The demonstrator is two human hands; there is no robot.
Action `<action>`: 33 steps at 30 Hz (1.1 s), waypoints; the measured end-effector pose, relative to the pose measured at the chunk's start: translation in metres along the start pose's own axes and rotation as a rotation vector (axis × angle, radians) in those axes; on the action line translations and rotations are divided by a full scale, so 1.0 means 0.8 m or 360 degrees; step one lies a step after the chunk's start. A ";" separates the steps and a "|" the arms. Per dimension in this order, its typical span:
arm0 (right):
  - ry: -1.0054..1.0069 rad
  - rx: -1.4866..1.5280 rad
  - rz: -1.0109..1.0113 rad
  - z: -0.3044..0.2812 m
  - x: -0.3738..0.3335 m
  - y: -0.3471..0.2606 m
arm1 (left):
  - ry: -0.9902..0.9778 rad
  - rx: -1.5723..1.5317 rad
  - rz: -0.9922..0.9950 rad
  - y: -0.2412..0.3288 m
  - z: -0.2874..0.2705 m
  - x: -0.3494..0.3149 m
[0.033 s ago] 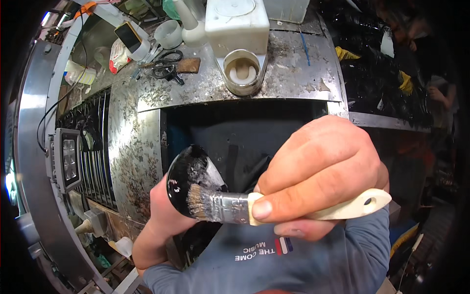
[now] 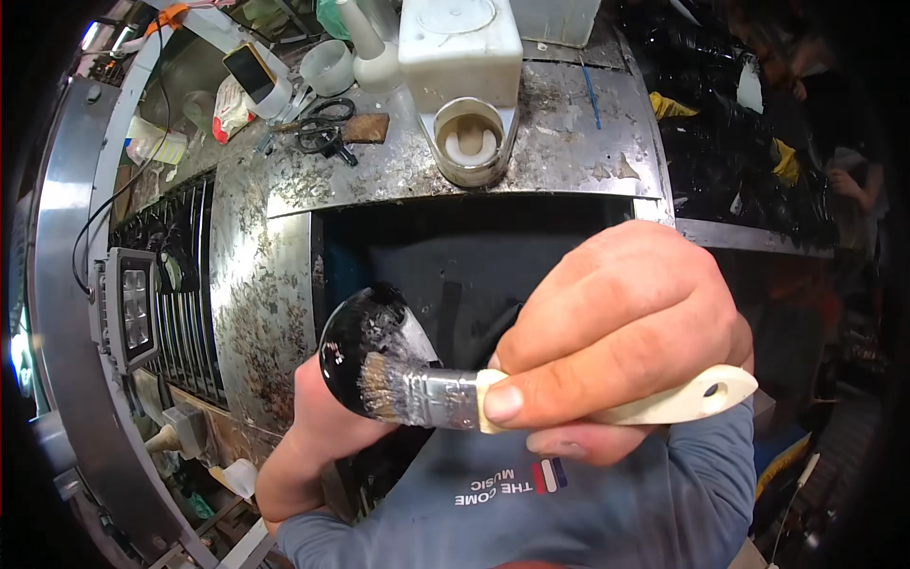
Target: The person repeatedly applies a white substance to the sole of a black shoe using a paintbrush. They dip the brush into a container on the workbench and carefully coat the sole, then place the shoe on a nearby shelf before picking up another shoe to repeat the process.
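My right hand (image 2: 616, 332) pinches a flat paintbrush (image 2: 682, 394) with a pale handle and a metal ferrule, thumb and fingers closed round the handle near the ferrule. The bristles touch the face of a glossy black rounded piece (image 2: 346, 346) with a whitish patch on its right side; I cannot make out what kind of part it is. Behind and below that piece is my left hand (image 2: 332, 417), holding it up, with its fingers mostly hidden.
On the worn metal bench (image 2: 559, 152) stand a white container (image 2: 460, 66) and a round cup of liquid (image 2: 471, 152). Black scissors (image 2: 325, 128) lie left of it near a phone (image 2: 249, 72). A lamp (image 2: 133, 308) sits far left; black plastic-wrapped bundles (image 2: 720, 123) fill the right.
The paintbrush has shifted very slightly left and up on the black piece. Both hands keep their grip.
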State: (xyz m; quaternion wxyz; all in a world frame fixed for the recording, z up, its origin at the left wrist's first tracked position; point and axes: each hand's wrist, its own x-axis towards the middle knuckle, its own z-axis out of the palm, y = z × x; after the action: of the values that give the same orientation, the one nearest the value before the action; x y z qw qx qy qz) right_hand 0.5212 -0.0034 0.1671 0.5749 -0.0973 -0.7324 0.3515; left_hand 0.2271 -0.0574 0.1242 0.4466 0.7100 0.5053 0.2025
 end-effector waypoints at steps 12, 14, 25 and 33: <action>-0.0111 -0.0229 0.0080 0.001 0.015 0.017 | -0.0410 -0.0861 -0.0253 0.030 -0.016 0.000; -0.0169 -0.0229 0.0109 0.001 0.012 0.019 | -0.0458 -0.1025 -0.0351 0.030 -0.020 0.001; -0.0161 -0.0197 0.0139 0.014 -0.013 0.043 | -0.0506 -0.1610 -0.0522 0.014 -0.015 0.005; -0.0216 -0.0098 0.0243 0.020 -0.027 0.046 | -0.0303 -0.1643 -0.0560 0.000 -0.016 -0.009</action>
State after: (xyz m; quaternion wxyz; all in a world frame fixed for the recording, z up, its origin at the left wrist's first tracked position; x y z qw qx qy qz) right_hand 0.5040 0.0053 0.1260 0.4923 -0.1466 -0.7706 0.3773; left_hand 0.2149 -0.0585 0.1320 0.8076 0.3189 0.4087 0.2812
